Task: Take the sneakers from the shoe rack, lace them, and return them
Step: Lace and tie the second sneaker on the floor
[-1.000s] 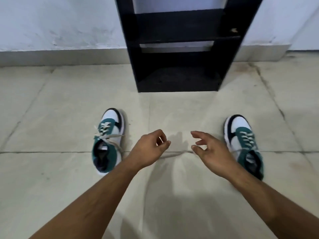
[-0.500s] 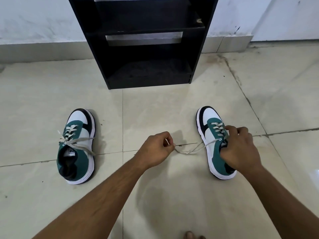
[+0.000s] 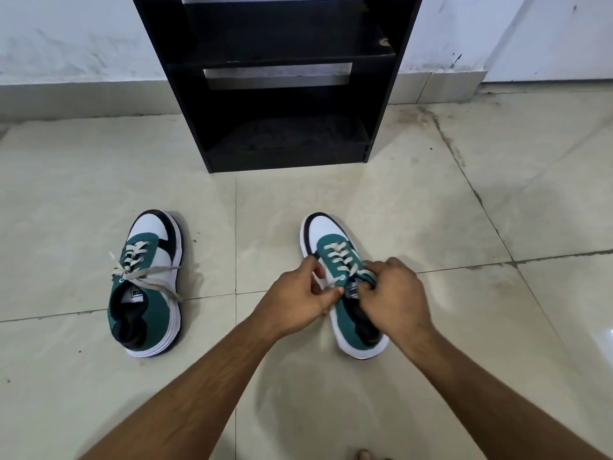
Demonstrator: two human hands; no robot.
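Beige tile floor (image 3: 431,210), white wall (image 3: 66,38), black rack (image 3: 285,54)

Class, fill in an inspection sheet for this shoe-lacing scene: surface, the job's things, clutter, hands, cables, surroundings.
Surface: pale tiled floor, stained along the grout at right.
Job's things: left sneaker on the floor, lace ends loose; right sneaker on the floor, being laced; black shoe rack, visible shelves bare.
Clutter: nothing seen.
Hands: left hand and right hand both pinch the right sneaker's lace.
Cables: nothing seen.
Surroundings: scuffed white wall behind the rack.
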